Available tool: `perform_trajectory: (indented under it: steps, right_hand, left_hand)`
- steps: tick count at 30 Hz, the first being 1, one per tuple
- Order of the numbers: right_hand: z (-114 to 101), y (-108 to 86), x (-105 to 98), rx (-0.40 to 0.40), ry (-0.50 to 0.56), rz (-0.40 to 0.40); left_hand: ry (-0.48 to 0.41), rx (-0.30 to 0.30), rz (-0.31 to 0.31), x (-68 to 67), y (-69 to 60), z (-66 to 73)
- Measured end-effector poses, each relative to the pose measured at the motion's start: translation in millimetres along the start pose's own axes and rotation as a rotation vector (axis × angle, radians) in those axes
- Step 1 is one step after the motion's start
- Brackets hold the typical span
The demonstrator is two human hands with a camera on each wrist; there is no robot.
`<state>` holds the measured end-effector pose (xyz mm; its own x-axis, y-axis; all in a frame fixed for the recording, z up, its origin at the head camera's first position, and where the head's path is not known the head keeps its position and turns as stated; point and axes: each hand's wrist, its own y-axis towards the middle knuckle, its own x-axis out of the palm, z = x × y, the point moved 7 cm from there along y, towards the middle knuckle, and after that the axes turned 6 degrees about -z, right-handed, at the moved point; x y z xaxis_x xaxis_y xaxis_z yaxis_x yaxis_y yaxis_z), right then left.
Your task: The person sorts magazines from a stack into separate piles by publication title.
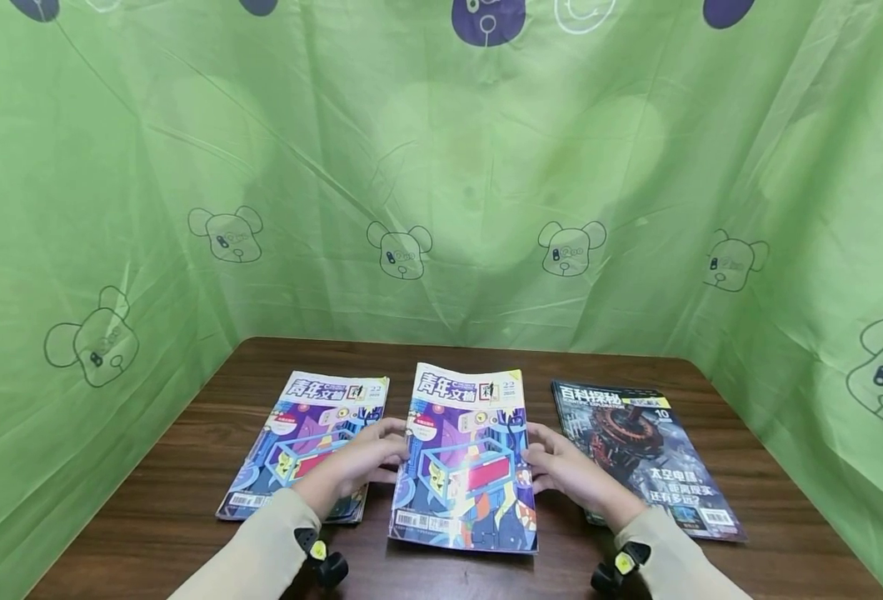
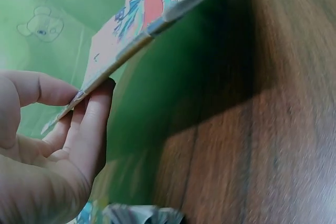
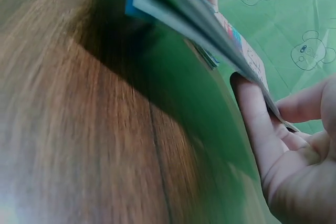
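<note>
A magazine with a purple and blue illustrated cover is held between both hands in the middle of the head view, its cover facing up. My left hand pinches its left edge, thumb on the cover and fingers underneath, as the left wrist view shows. At the opposite edge, my right hand grips the magazine the same way. Both wrist views show the magazine raised off the table and tilted. Its pages hang slightly apart at one side in the right wrist view.
Left of the held magazine, magazines with the same cover lie on the dark wooden table. Magazines topped by a dark cover lie at the right. A green curtain with bear drawings surrounds the table's back and sides.
</note>
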<state>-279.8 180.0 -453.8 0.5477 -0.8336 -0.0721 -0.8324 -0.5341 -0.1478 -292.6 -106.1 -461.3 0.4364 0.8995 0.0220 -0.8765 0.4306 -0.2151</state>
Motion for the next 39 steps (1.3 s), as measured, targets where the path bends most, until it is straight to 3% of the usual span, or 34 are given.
perform_trajectory:
  steps: [15, 25, 39]
  right_hand:
    - [1, 37.5, 32, -0.029, 0.056, -0.065]
    - [0, 66.4, 58, -0.042, 0.118, -0.095]
    - [-3, 101.4, 92, -0.046, 0.117, -0.123]
  left_hand:
    - [0.092, -0.061, 0.143, -48.1, -15.4, 1.8]
    - [0.125, -0.088, 0.175, -81.6, -28.3, 2.8]
    - [0.211, -0.143, 0.205, -121.4, -47.7, 0.8]
